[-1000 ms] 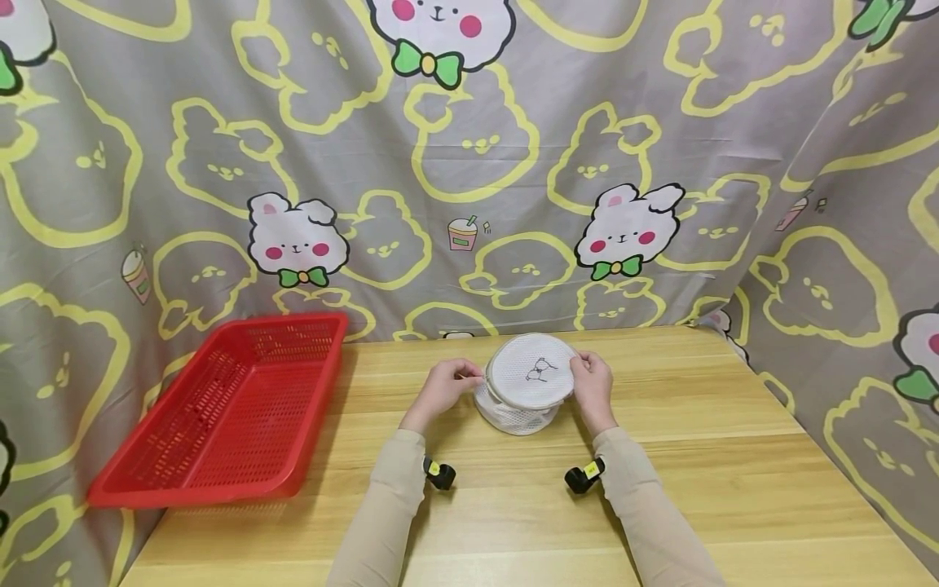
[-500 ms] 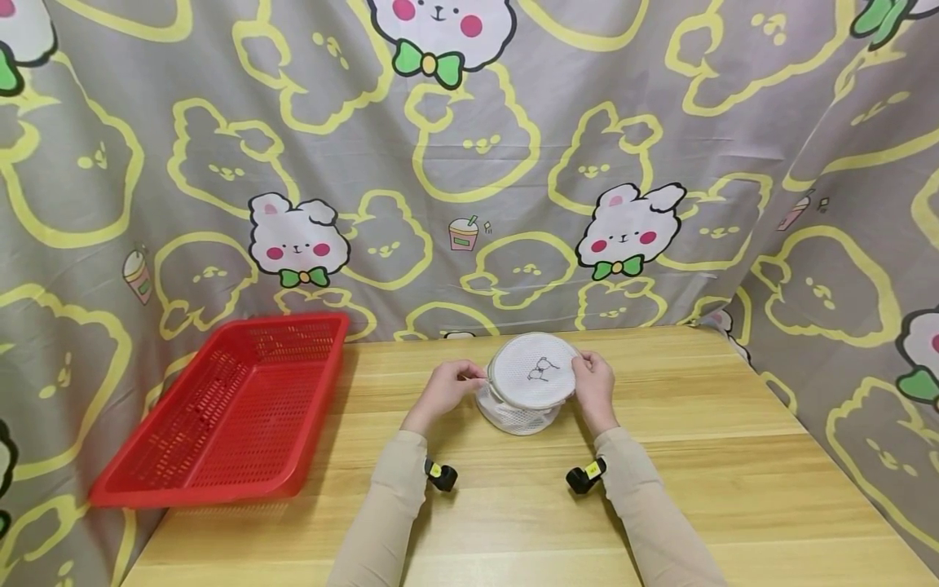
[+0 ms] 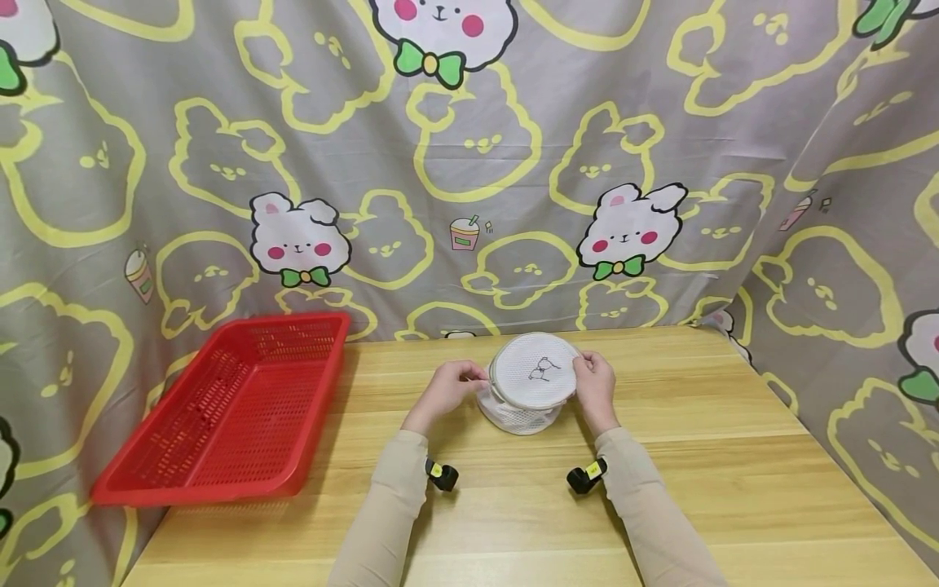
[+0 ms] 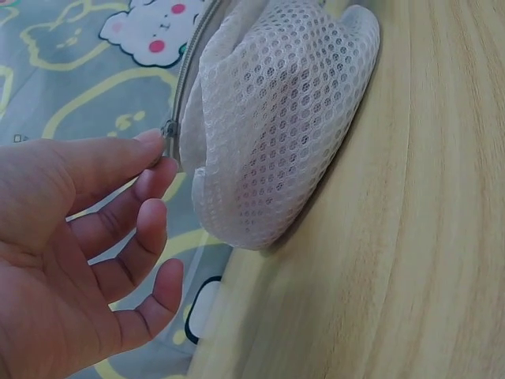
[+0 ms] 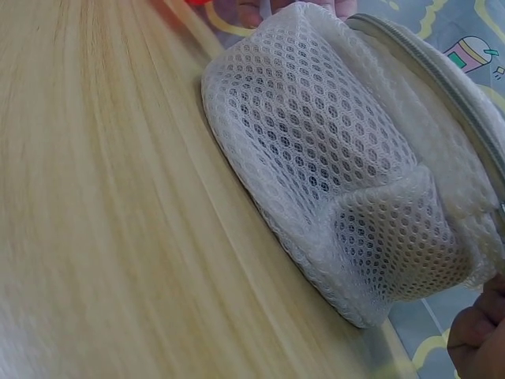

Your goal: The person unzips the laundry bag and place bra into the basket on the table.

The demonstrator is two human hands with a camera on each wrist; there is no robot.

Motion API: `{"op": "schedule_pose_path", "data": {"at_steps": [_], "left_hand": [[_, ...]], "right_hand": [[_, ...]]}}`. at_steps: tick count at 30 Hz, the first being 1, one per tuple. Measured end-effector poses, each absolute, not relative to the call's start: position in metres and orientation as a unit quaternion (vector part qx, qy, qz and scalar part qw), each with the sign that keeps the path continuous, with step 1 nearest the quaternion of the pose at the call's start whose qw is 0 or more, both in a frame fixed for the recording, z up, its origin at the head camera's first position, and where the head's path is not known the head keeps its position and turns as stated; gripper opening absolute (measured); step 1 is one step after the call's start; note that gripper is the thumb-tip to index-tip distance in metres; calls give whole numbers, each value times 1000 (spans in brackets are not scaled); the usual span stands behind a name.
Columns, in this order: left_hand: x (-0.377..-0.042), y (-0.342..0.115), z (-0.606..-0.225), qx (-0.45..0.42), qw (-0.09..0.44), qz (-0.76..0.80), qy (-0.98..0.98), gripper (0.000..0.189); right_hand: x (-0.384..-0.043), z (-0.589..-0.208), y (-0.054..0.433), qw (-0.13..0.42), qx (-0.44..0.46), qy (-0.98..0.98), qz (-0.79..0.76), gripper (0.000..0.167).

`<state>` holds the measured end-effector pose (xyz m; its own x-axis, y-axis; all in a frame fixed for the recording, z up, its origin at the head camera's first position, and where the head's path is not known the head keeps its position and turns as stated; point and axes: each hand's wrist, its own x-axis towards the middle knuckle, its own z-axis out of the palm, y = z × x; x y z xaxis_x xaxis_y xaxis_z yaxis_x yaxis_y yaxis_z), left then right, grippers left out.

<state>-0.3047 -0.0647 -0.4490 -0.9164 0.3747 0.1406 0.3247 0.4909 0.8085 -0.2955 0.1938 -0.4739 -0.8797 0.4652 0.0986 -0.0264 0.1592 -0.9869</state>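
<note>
A round white mesh bag point(image 3: 530, 383) is held between the half-curled left hand point(image 3: 447, 388), by which its grey metal zipper slider point(image 4: 169, 129) is pinched, and the right hand point(image 3: 597, 385) gripping its rim point(image 3: 535, 407), apparently for steadiness.

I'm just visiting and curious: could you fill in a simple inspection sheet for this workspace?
Surface: wood-grain tabletop.
Job's things: round white mesh zip bag on the tabletop, dark line drawing on its top; contents, if any, cannot be told.
Clutter: red perforated plastic basket at the person's left, apart from the bag.
Grippers: none mechanical; bare hands. Left hand pinches the zipper slider; right hand holds the bag's right edge. A small black device sits at each wrist.
Cables: nothing seen.
Surroundings: grey cloth with yellow outlines and white cartoon animals, behind and at both sides.
</note>
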Motion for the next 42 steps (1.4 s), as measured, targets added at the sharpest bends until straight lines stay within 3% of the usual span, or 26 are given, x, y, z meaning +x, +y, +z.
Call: {"op": "schedule_pose_path", "data": {"at_steps": [26, 42], "left_hand": [[-307, -69, -452, 192, 33, 474, 858, 8], [-313, -71, -455, 171, 15, 481, 860, 10]], "right_hand": [[-296, -472, 195, 171, -162, -738, 632, 28], [-296, -473, 199, 149, -160, -740, 636, 40]]}}
